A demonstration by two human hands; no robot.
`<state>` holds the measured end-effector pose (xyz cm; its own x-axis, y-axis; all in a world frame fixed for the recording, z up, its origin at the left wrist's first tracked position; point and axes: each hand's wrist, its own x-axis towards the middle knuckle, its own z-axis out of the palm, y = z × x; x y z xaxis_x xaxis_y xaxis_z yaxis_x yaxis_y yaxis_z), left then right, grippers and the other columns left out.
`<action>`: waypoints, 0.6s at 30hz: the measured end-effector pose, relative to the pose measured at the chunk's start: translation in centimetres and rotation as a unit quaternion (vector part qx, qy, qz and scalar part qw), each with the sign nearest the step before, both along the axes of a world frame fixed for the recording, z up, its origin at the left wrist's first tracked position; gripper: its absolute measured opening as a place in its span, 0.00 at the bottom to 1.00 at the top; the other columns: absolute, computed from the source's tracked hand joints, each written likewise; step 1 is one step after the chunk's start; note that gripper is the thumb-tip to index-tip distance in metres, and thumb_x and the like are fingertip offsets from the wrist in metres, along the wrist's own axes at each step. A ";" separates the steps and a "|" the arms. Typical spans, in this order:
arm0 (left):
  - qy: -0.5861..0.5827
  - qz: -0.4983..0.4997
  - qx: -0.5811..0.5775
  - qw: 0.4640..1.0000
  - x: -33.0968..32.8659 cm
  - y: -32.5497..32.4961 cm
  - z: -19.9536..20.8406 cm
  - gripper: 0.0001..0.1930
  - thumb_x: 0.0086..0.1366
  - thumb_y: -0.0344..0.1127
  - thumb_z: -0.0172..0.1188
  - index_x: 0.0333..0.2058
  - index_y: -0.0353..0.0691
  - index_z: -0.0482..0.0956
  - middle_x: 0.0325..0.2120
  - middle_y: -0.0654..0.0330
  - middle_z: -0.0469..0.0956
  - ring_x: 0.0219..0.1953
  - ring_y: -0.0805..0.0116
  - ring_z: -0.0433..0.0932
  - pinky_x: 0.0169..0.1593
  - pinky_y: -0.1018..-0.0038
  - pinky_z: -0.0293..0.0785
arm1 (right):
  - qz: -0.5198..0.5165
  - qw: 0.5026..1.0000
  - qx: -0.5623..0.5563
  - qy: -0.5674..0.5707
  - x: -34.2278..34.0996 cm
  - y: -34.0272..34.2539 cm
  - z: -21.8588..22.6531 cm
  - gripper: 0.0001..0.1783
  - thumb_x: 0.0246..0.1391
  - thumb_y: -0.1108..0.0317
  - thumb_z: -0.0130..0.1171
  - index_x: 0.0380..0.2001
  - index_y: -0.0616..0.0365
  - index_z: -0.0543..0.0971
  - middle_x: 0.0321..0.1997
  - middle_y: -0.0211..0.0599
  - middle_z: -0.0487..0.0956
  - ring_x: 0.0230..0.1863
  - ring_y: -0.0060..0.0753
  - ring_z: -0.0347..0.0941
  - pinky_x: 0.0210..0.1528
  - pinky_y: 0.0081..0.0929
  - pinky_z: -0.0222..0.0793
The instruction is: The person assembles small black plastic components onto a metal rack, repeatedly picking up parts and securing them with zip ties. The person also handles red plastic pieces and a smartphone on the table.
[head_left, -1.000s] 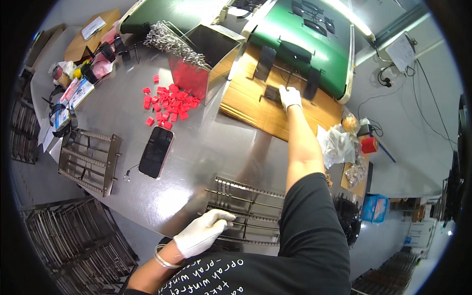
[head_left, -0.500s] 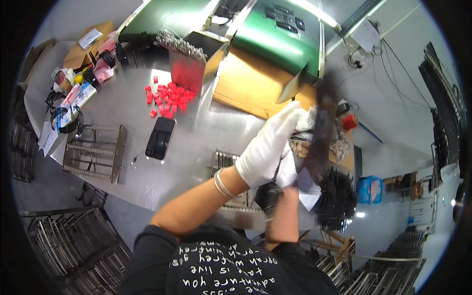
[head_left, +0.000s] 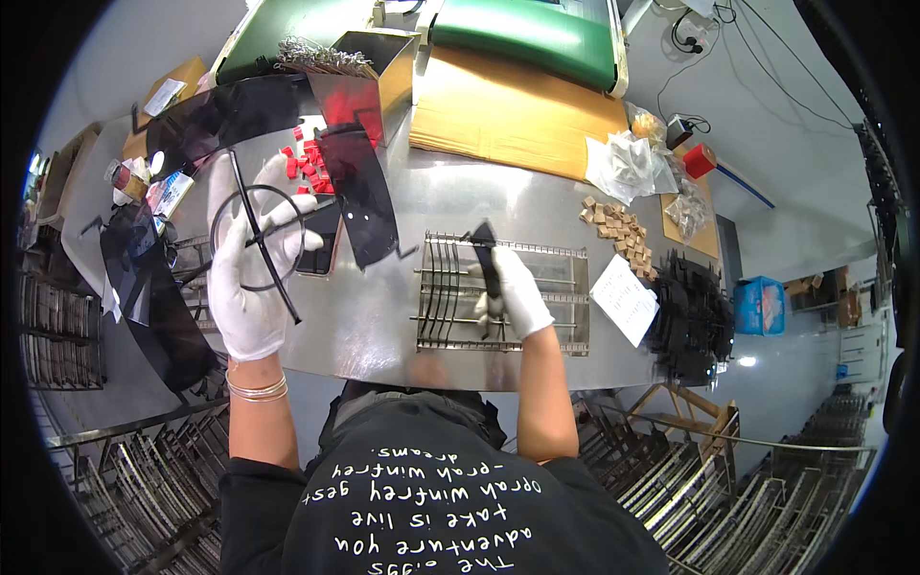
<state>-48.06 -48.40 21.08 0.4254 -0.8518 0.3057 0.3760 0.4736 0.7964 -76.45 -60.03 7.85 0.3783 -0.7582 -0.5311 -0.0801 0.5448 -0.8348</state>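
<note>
My left hand (head_left: 244,287), in a white glove, grips a large black ring-and-arm frame (head_left: 254,230) above the table's left side. Thin arms run out from its ring toward curved dark sheets, one of them a dark panel (head_left: 362,196) with small holes. My right hand (head_left: 517,292), also gloved, holds a narrow black strip (head_left: 488,273) over a slotted metal rack (head_left: 565,347). Several thin dark plates (head_left: 441,287) stand on edge in the rack's left part. The right fingers curl round the strip, partly hidden behind it.
Red blocks (head_left: 309,165) lie beside a metal bin (head_left: 391,72) of wire hooks. At the right are tan blocks (head_left: 618,230), a paper sheet (head_left: 625,299) and a pile of black parts (head_left: 692,311). Cardboard (head_left: 508,115) lies before a green conveyor (head_left: 527,38).
My hands, together at the right before, are now apart. The left has moved left with the black frame; the right is over the rack with a black strip. The view has shifted.
</note>
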 end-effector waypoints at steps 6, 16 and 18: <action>-0.101 0.059 0.037 0.993 -1.6 0.5 -0.1 0.25 0.80 0.39 0.43 0.71 0.36 0.58 0.64 0.38 0.71 0.52 0.57 0.83 0.48 0.68 0.84 | 0.092 0.970 -0.178 0.140 0.8 1.1 -2.5 0.37 0.72 0.42 0.47 0.69 0.61 0.65 0.55 0.56 0.80 0.46 0.48 0.80 0.48 0.37 0.76; 0.102 -0.128 -0.083 0.983 -11.0 -0.2 -0.7 0.29 0.73 0.41 0.53 0.65 0.29 0.62 0.57 0.36 0.75 0.59 0.46 0.78 0.65 0.51 0.73 | 0.022 0.972 -0.194 -0.129 2.0 5.1 8.2 0.49 0.45 0.77 0.69 0.72 0.65 0.62 0.58 0.44 0.76 0.61 0.32 0.71 0.62 0.30 0.69; 0.082 -0.148 0.057 0.984 -9.6 -0.8 -0.3 0.27 0.72 0.43 0.51 0.62 0.27 0.67 0.53 0.37 0.78 0.51 0.50 0.82 0.59 0.57 0.78 | 0.104 0.967 -0.124 -0.196 0.6 5.2 7.0 0.44 0.46 0.79 0.60 0.71 0.65 0.65 0.59 0.40 0.76 0.58 0.24 0.71 0.58 0.27 0.69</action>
<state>-57.70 -49.23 20.79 0.1885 -0.9708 0.1483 0.6123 0.2343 0.7551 -75.84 -54.86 14.89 0.6721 -0.7295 -0.1271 0.1833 0.3302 -0.9259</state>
